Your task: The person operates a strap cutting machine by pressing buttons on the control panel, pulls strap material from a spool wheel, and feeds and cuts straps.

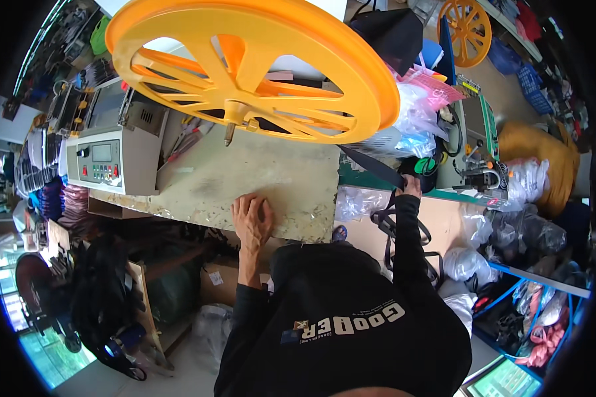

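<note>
My left hand [252, 218] lies on the near edge of the worn worktable [265, 165], fingers slightly bent and apart, with nothing in them. To the right, my right hand [410, 187] is closed round a black strap [372, 164]. From that hand the strap runs up and left toward the table's far right corner, and loose loops of it hang below the hand. Above the table is a large yellow spoked wheel [298, 106] with a metal axle tip at its hub. The strap's far end is hidden by the wheel and the things around it.
A white machine with a control panel [101, 163] stands at the table's left. Scissors [191, 135] lie beside it. Clear plastic bags [414, 119] are heaped at the right, near a green-edged bench [444, 196] carrying another machine [477, 145]. A blue-framed bin [496, 298] stands lower right.
</note>
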The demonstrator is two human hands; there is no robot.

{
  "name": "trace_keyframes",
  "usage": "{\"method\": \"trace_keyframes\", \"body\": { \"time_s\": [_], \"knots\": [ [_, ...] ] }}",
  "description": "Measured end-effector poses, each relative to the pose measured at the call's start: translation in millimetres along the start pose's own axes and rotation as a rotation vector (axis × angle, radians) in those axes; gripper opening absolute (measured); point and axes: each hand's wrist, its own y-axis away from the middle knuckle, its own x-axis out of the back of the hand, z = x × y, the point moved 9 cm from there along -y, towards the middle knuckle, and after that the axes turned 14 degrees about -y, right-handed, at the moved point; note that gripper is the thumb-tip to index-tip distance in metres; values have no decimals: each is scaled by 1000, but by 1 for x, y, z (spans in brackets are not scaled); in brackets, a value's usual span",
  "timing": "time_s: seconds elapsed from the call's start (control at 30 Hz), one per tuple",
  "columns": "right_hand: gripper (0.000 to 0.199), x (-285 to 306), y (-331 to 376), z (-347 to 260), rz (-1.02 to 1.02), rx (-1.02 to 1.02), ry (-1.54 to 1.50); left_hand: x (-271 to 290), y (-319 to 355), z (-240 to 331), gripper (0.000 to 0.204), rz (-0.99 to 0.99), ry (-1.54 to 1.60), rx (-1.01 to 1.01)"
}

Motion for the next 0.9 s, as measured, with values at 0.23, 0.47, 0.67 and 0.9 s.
{"method": "trace_keyframes", "body": {
  "time_s": [0.23, 0.47, 0.67, 0.9],
  "knots": [
    [50, 14, 14, 104, -47, -44, 85, -5, 6, 4, 15, -11, -2, -38],
    [50, -11, 45, 43, -459, -13, 46, -4, 7, 5, 15, -18, -3, -45],
    [65, -46, 79, 31, -796, -101, 27, -8, 3, 6, 13, -7, -17, -68],
    [70, -57, 77, 61, -898, -153, 36, 1, 5, 8, 12, -5, -47, -61]
  ]
}}
